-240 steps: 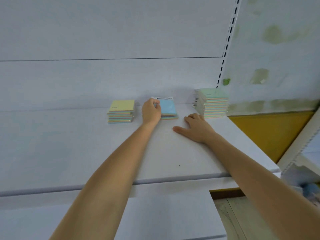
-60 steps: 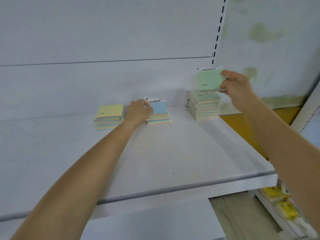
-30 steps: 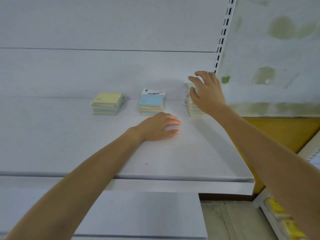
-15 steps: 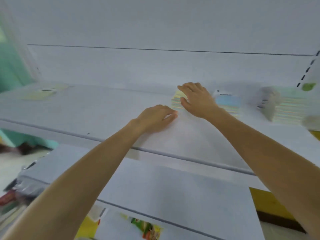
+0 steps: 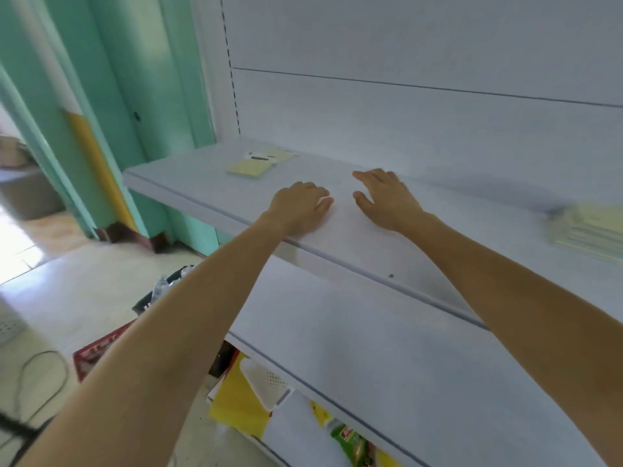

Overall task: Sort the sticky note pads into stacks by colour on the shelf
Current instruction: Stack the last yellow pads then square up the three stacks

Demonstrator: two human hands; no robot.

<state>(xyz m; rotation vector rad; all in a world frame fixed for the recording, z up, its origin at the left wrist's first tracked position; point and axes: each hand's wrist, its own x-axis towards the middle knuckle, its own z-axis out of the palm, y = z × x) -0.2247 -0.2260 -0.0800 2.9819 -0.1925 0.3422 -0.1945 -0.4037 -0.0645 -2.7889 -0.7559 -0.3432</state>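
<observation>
Now left hand [image 5: 298, 205] curled empty at shelf [image 5: 371, 251] edge, right hand [image 5: 387, 200] spread flat

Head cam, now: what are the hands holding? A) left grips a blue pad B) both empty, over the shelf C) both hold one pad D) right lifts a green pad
B: the left hand and right hand are empty above the bare shelf; the loose yellow pads lie untouched beyond them.

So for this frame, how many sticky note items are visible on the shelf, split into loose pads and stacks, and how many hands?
Loose yellow pads near the shelf's left end: 2, yellow pad and pad with a white header strip
Blurred stack at the right edge: 1, yellow-topped stack
Hands, both empty: 2, left hand, right hand
Total: 5
</observation>
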